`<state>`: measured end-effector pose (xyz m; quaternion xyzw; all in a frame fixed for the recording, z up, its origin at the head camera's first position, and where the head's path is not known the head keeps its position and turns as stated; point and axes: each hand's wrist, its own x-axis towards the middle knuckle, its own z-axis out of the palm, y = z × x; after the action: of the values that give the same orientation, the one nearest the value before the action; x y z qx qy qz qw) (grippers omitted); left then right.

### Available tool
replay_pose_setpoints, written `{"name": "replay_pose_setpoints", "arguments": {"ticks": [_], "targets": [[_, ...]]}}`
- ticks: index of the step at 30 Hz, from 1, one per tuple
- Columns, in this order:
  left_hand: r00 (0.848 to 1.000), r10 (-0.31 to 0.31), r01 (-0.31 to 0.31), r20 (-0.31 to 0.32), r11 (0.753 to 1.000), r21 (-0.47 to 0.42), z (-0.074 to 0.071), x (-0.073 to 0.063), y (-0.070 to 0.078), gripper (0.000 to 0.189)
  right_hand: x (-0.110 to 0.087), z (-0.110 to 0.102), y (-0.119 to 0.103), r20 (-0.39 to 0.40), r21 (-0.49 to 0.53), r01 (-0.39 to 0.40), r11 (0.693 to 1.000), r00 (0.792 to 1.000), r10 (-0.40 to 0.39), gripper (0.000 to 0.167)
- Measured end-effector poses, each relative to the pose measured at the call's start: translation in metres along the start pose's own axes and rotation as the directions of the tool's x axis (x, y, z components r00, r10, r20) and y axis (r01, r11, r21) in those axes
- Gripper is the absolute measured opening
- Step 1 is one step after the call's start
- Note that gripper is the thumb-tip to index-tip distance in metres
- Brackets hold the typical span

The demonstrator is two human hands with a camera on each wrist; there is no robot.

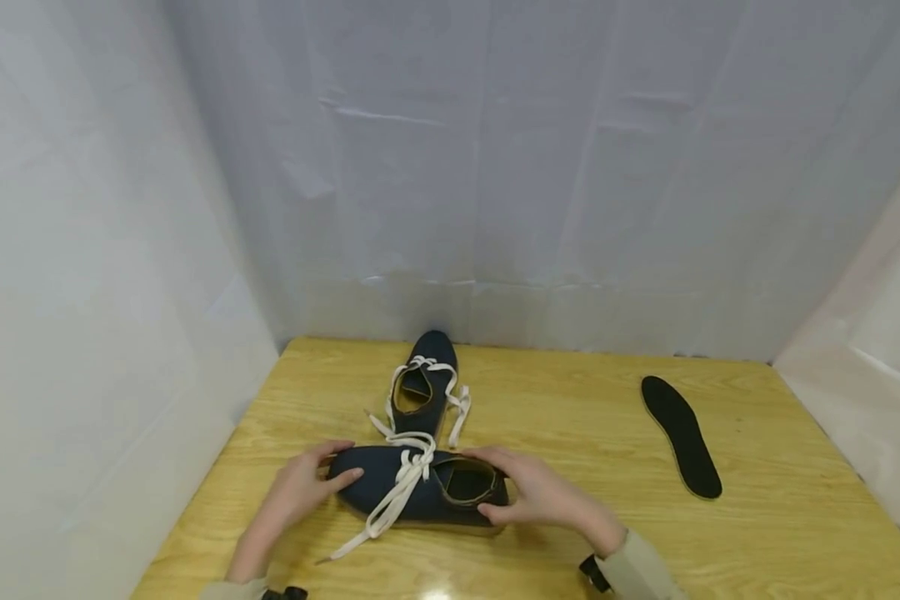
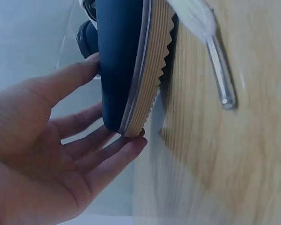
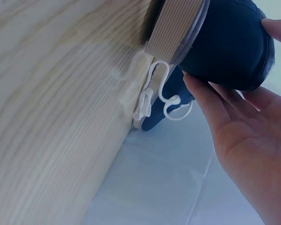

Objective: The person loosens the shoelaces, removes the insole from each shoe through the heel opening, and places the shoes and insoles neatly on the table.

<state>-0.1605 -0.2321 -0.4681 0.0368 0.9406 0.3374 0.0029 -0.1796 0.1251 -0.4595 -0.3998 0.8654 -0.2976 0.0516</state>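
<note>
A dark navy shoe [image 1: 375,479] lies sideways across the near part of the table, toe to the left. White laces [image 1: 401,493] are tied in a knot over its front and trail toward me. My left hand [image 1: 300,487] grips the toe, thumb on the near side and fingers on the far side; the left wrist view shows fingertips at the ribbed tan sole [image 2: 147,79]. At the other end, my right hand [image 1: 543,493] holds the heel [image 3: 227,44] between thumb and fingers. Inside the collar the shoe looks dark with a tan edge.
Behind it stands a second navy shoe [image 1: 437,346], toe toward the back, its white laces loose at both sides. A black insole [image 1: 682,437] lies flat on the right of the wooden table [image 1: 570,400]. Pale sheeting [image 1: 495,208] hangs along the back and sides.
</note>
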Motion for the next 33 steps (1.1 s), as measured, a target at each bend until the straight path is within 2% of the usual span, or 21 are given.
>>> {"name": "replay_pose_setpoints", "arguments": {"ticks": [5, 8, 12, 15, 23, 27, 30, 33], "targets": [[0.994, 0.111, -0.111, -0.015, 0.994, -0.005, 0.008, 0.001, 0.005, 0.056, -0.004, -0.003, 0.004, 0.004, 0.007, 0.0, 1.0, 1.0, 0.0, 0.071], [0.978, 0.207, -0.207, -0.007, 0.978, 0.005, 0.013, 0.002, 0.009, 0.061, -0.006, -0.006, 0.007, 0.013, 0.015, 0.003, 1.0, 1.0, -0.003, 0.071], [0.952, 0.304, -0.305, 0.028, 0.952, 0.034, 0.02, 0.003, 0.015, 0.072, -0.01, -0.009, 0.011, 0.015, 0.032, -0.005, 0.999, 1.0, 0.005, 0.071], [0.949, 0.314, -0.316, 0.034, 0.948, 0.05, 0.024, 0.003, 0.021, 0.076, -0.013, -0.01, 0.014, 0.01, 0.036, -0.005, 0.999, 1.0, 0.005, 0.072], [0.963, 0.271, -0.27, 0.006, 0.961, 0.061, 0.032, 0.002, 0.035, 0.075, -0.019, -0.014, 0.018, 0.01, 0.043, -0.022, 0.999, 1.0, 0.021, 0.072], [0.967, 0.255, -0.254, 0.005, 0.964, 0.076, 0.035, 0.003, 0.04, 0.076, -0.021, -0.018, 0.015, 0.023, 0.008, -0.025, 1.0, 0.999, 0.025, 0.073], [0.962, 0.272, -0.27, -0.005, 0.959, 0.086, 0.036, 0.003, 0.043, 0.074, -0.022, -0.019, 0.011, 0.033, -0.05, -0.023, 0.998, 0.999, 0.024, 0.072], [0.955, 0.296, -0.293, -0.016, 0.952, 0.093, 0.038, 0.003, 0.047, 0.072, -0.025, -0.019, 0.007, 0.028, -0.073, -0.055, 0.996, 0.998, 0.058, 0.077]]}}
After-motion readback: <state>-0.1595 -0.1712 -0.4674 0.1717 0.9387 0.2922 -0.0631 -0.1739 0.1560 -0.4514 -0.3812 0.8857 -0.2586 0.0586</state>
